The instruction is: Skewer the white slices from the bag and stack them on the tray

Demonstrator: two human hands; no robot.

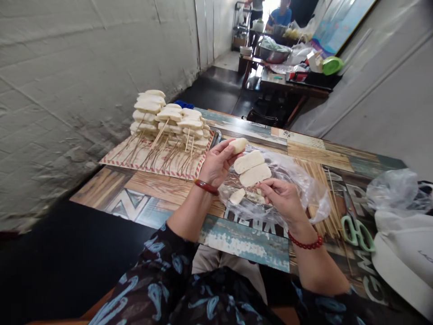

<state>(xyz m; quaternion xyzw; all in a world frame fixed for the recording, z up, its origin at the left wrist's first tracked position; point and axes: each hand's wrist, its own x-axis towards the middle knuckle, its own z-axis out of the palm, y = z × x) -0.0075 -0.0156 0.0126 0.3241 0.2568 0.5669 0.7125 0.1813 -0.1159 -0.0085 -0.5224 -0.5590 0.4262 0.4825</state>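
Observation:
My left hand (219, 163) is closed around a pale, oval food slice (238, 144), raised above the table. To its right, two more pale oval slices (253, 169) sit side by side, apparently on a skewer mostly hidden from me. My right hand (280, 196) pinches at their lower edge, fingertips together, where the skewer's end seems to be. Beneath both hands spreads a clear plastic bag (297, 180) with a few smaller pale pieces (237, 196) on it. At left, skewered slices (169, 119) are stacked in layers on a red-and-white edged sheet (149, 160), sticks pointing toward me.
Right of the bag lie loose bamboo skewers (320, 198), green-handled scissors (355, 230) and a white cap (402, 253). A wall (84, 67) runs along the left. Farther back are a cluttered table (294, 88), a metal basin (274, 54) and two people.

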